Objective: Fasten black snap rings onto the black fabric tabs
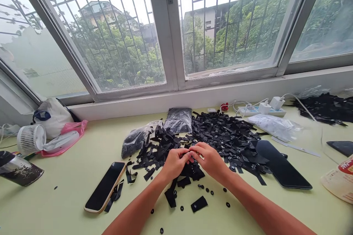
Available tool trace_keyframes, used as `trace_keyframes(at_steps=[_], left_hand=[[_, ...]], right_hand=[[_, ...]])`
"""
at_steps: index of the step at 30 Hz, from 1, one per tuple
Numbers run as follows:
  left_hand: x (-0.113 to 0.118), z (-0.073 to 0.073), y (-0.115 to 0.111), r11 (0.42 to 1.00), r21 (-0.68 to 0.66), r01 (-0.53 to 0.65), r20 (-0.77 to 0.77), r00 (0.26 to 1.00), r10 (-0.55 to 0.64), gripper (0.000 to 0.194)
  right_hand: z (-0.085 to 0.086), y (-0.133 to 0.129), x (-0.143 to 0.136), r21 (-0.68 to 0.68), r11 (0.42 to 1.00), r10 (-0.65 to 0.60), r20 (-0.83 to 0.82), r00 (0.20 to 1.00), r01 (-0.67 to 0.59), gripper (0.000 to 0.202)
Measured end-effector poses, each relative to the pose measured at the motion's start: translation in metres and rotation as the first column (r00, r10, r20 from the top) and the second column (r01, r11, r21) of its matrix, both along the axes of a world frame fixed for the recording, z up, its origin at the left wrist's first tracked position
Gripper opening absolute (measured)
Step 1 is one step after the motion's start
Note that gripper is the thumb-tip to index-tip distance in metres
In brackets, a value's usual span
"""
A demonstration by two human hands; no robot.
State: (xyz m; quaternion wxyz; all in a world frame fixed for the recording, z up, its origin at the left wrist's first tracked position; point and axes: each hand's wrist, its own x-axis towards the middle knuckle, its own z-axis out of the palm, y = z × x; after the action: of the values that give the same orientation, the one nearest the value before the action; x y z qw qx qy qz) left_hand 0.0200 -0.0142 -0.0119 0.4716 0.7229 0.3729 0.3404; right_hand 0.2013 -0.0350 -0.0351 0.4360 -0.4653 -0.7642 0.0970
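Note:
My left hand [176,162] and my right hand [206,158] meet at the fingertips over the table, thumbs and fingers pinched together. Whatever lies between them is mostly hidden; it looks small and dark. Behind and around them spreads a heap of short black fabric strips [226,136], with small round pieces among them. Closer to me, a black strip with a small white mark [199,204] lies flat. Several small black discs with holes, such as one disc [182,208], are scattered between my forearms.
A phone [105,187] lies left, a dark tablet-like slab [282,165] right. Clear bags of black pieces [178,119] stand behind the heap. A small fan [31,138] and tumbler [20,169] are far left; a power strip [248,111] and tub [340,180] are right.

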Motion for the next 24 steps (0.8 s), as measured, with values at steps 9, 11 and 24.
trace_keyframes(at_steps=[9,11,24], left_hand=[[-0.001,0.001,0.002,0.998,-0.019,-0.055,0.035,0.998,0.056,0.038],[-0.001,0.003,0.002,1.0,-0.024,-0.008,0.046,0.999,0.009,0.035],[-0.01,0.009,0.012,0.979,-0.135,0.15,0.14,0.981,-0.131,0.03]], right_hand=[[0.002,-0.002,-0.002,-0.081,0.997,-0.013,-0.058,0.998,0.008,0.027],[0.0,0.0,-0.001,-0.097,0.995,-0.001,-0.096,0.995,-0.009,0.026],[0.021,-0.009,-0.003,-0.285,0.923,0.18,-0.269,0.946,-0.257,0.032]])
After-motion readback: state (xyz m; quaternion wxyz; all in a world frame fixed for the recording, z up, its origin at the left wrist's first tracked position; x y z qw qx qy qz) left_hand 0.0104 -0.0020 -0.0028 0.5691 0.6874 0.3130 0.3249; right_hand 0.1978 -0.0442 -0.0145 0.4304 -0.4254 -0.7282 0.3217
